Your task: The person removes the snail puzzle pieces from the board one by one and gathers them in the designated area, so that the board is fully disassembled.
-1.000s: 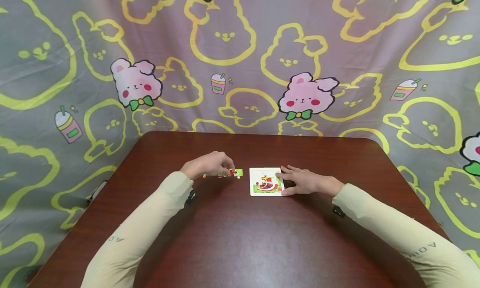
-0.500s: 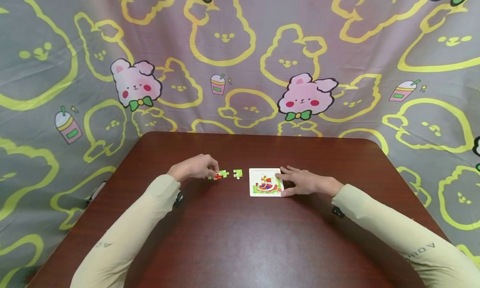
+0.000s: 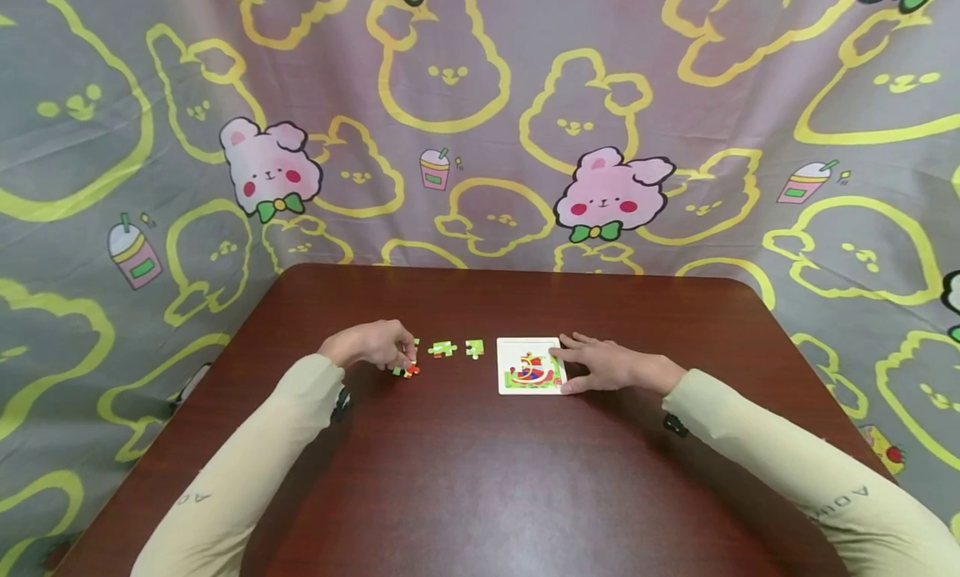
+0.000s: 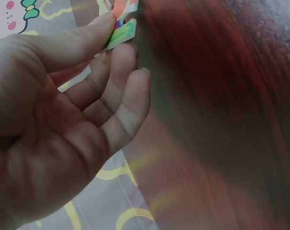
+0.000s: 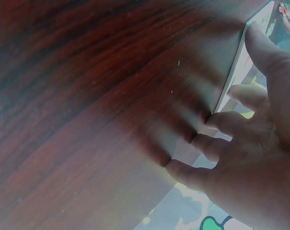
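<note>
My left hand [image 3: 375, 345] pinches a jigsaw piece [image 4: 123, 32] coloured green, red and blue between thumb and fingers, at the left end of a row of pieces. Part of another piece [image 3: 416, 342] shows just behind these fingers; how many lie under the hand is hidden. Right of it lie a green and white jigsaw piece [image 3: 442, 349] and a separate green one [image 3: 474, 348]. The square white-rimmed puzzle board [image 3: 501, 368] bears a partly filled colourful picture. On its right edge rests my right hand [image 3: 607, 365], thumb and index finger touching the rim, other fingers on the table.
The dark reddish-brown table [image 3: 480, 469] reaches back to a grey curtain [image 3: 487, 85] printed with cartoon animals. Its far edge lies well behind both hands. The curtain also hangs along both sides.
My left hand has moved left along the row, away from the board, uncovering the green and white pieces. The right hand stays on the board's edge.
</note>
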`<state>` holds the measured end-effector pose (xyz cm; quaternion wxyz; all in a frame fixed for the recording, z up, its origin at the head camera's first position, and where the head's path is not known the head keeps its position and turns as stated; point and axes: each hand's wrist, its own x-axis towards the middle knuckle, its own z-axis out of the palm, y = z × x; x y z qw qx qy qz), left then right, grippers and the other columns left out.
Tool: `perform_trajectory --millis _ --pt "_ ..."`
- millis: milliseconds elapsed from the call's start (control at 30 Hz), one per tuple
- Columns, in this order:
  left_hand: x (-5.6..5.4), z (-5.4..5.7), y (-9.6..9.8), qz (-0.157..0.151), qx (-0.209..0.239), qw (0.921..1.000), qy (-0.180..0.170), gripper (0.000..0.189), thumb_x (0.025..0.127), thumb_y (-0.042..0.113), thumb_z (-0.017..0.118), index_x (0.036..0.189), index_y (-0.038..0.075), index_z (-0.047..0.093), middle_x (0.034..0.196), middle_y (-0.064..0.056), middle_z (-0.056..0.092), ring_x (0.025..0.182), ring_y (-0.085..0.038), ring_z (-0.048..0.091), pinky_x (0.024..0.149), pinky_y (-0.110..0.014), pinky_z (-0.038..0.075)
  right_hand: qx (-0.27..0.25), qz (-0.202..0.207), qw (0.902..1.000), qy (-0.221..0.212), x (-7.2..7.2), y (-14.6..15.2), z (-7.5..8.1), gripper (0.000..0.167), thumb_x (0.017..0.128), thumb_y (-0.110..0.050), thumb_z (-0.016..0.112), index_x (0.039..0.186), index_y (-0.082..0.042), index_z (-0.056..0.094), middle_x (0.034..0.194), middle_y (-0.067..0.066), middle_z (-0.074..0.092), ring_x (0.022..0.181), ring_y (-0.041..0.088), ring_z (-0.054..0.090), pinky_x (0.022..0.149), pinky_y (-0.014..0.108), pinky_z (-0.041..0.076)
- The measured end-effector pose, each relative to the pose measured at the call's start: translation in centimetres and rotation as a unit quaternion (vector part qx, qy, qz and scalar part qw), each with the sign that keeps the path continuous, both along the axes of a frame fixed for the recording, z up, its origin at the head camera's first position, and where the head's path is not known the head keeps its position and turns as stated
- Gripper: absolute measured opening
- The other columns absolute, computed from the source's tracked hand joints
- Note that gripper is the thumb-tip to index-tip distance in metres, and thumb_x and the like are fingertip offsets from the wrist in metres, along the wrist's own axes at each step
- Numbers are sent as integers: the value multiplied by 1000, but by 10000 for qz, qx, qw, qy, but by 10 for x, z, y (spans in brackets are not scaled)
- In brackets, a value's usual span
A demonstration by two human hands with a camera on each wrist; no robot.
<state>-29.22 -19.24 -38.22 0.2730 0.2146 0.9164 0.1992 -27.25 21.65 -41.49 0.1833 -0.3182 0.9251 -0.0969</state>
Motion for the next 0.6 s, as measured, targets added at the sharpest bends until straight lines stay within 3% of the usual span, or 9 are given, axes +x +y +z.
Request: perform_trajectory --millis 300,600 --pt "0 -10 -3 357 43 9993 110 5 88 10 71 90 5 69 66 1 58 62 -11 54 59 -24 49 -21 -53 10000 -26 1 0 0 80 88 -56 63 153 -19 35 162 19 20 149 46 14 108 71 24" --pt "0 -13 -3 550 44 9980 305 11 85 15 75 87 8 67 65 0 61 63 -12 59 60 -26 53 31 -73 10000 -48 0 0 -1 80 88 -58 62 153 -21 34 162 17 20 149 45 13 109 70 24"
